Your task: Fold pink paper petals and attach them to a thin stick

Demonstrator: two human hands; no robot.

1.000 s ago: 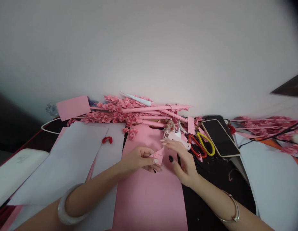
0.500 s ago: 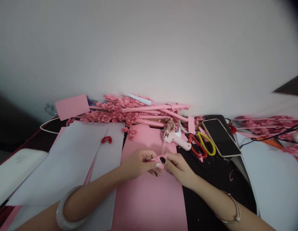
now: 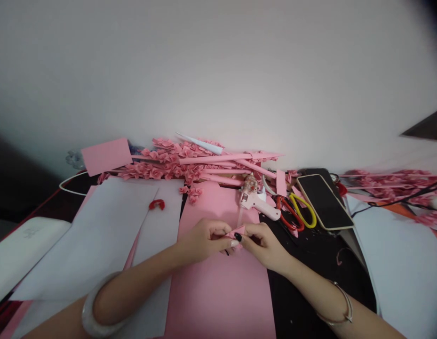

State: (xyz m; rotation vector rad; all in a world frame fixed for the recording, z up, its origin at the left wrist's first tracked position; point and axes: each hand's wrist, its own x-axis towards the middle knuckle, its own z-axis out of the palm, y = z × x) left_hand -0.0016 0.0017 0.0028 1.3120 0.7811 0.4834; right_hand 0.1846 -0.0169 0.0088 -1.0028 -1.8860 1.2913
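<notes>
Between my two hands is a small folded piece of pink paper, partly covered by the fingers. My left hand pinches its left side, thumb on top and the other fingers curled beneath. On the right side, my right hand grips it between a dark-nailed thumb and the index finger. Both hands are over a large pink paper sheet. Just beyond them lies a pale pink hot glue gun, its nozzle end pointing towards the hands.
Red-handled scissors, a yellow-handled tool and a phone lie right of the glue gun. Pink paper flowers and rolled paper sticks line the wall. White sheets cover the left, with a red piece on them.
The fingers have shifted slightly on the folded pink paper, which now looks tilted and more covered. The arms and everything else on the table stay put.
</notes>
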